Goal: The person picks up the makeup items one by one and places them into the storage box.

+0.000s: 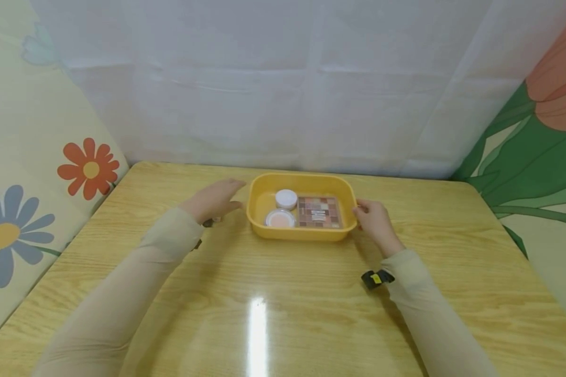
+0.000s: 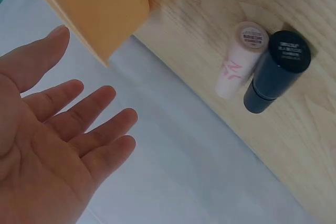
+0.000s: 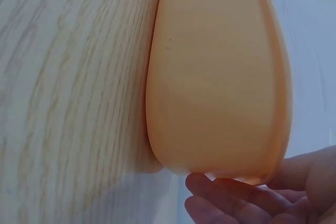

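Note:
A yellow plastic bin [image 1: 302,234] stands on the wooden table. Inside it lie a checkered makeup palette [image 1: 319,212], a white round jar [image 1: 286,199] and a clear-rimmed round compact [image 1: 280,219] with a pale pink face. My right hand [image 1: 374,222] grips the bin's right end, with thumb and fingertips [image 3: 198,183] at its wall and rim. Off the bin's left end, my left hand [image 1: 214,200] is apart from it, fingers extended and holding nothing. In the left wrist view, a pink tube [image 2: 241,59] and a dark bottle [image 2: 278,72] stand side by side on the table.
A white cloth [image 1: 283,94] hangs behind the table's far edge. Flower-printed panels [image 1: 19,131] flank the table on both sides. Light reflects off the tabletop [image 1: 283,314] at the front. A black strap device [image 1: 377,278] sits at my right wrist.

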Available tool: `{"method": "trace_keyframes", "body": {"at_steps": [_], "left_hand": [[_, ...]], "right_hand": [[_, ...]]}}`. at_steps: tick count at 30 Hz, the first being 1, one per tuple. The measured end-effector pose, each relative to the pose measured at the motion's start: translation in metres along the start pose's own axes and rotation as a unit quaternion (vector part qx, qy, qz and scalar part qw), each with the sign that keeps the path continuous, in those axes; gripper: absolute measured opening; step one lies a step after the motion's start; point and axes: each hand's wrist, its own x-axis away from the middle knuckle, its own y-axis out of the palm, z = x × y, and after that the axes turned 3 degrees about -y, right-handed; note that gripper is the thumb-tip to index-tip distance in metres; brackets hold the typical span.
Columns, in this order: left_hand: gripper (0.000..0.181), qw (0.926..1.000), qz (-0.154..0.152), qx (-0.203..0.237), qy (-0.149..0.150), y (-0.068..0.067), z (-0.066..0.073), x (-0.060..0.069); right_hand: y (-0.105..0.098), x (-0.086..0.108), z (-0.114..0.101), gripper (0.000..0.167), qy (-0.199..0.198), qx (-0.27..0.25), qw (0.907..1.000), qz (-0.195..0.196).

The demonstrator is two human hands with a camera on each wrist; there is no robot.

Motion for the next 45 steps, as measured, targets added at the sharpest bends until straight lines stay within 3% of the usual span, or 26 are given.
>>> {"method": "trace_keyframes", "body": {"at_steps": [14, 21, 26, 31, 36, 40, 45], "left_hand": [[0.055, 0.9988, -0.001, -0.008, -0.049, 0.007, -0.005, 0.012], [0.053, 0.9960, 0.006, 0.031, -0.083, 0.013, -0.012, 0.018], [0.045, 0.9964, 0.015, 0.032, -0.077, 0.015, -0.017, 0.020], [0.012, 0.9972, 0.039, 0.034, -0.054, 0.018, -0.022, 0.020], [0.023, 0.9957, 0.043, 0.068, -0.045, 0.021, -0.026, 0.024], [0.018, 0.9903, 0.031, 0.108, -0.081, 0.023, -0.028, 0.026], [0.027, 0.9903, 0.013, 0.054, -0.127, 0.025, -0.033, 0.025]], "right_hand": [[0.000, 0.000, 0.000, 0.042, 0.007, 0.000, 1.0000, -0.004], [0.000, 0.000, 0.000, 0.042, 0.006, -0.002, 1.0000, -0.007], [0.000, 0.000, 0.001, 0.042, 0.007, -0.005, 0.9999, -0.008], [0.001, 0.000, 0.001, 0.042, 0.009, -0.008, 0.9999, -0.006], [0.001, 0.001, 0.002, 0.042, 0.009, -0.009, 0.9999, -0.005], [0.001, 0.001, 0.002, 0.041, 0.006, -0.008, 0.9999, -0.003], [0.001, 0.001, 0.003, 0.042, 0.007, -0.006, 1.0000, -0.003]]}}
